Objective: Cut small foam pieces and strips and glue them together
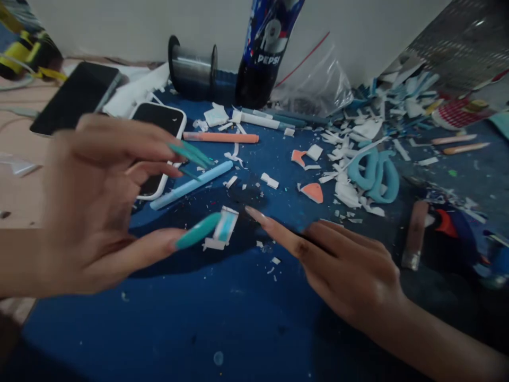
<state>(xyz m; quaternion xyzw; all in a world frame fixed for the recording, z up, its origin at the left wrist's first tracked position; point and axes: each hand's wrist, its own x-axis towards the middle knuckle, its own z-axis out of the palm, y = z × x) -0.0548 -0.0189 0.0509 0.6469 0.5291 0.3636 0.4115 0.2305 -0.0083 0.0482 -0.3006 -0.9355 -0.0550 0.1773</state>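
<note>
My left hand (pixel 99 201) has long teal nails, and its thumb and fingers are spread apart. The tip of its thumbnail meets or overlaps a small white piece with a light-blue middle (pixel 226 227); I cannot tell whether they touch. A white scrap (pixel 214 244) lies against that piece. From the right, my right hand (pixel 350 265) reaches in with its index finger stretched out and its long pale nail pointing toward the piece, a short gap away. Its other fingers are curled under, and a dark edge shows beside them; what they hold, if anything, is hidden.
A light-blue pen-like stick (pixel 193 185), an orange marker (pixel 220 138) and scattered white scraps (pixel 270 181) lie on the blue surface. Behind stand a Pepsi bottle (pixel 266 58) and a spool (pixel 193 66). Two phones (pixel 75 98) lie left; blue-handled scissors (pixel 374 175) lie right among offcuts.
</note>
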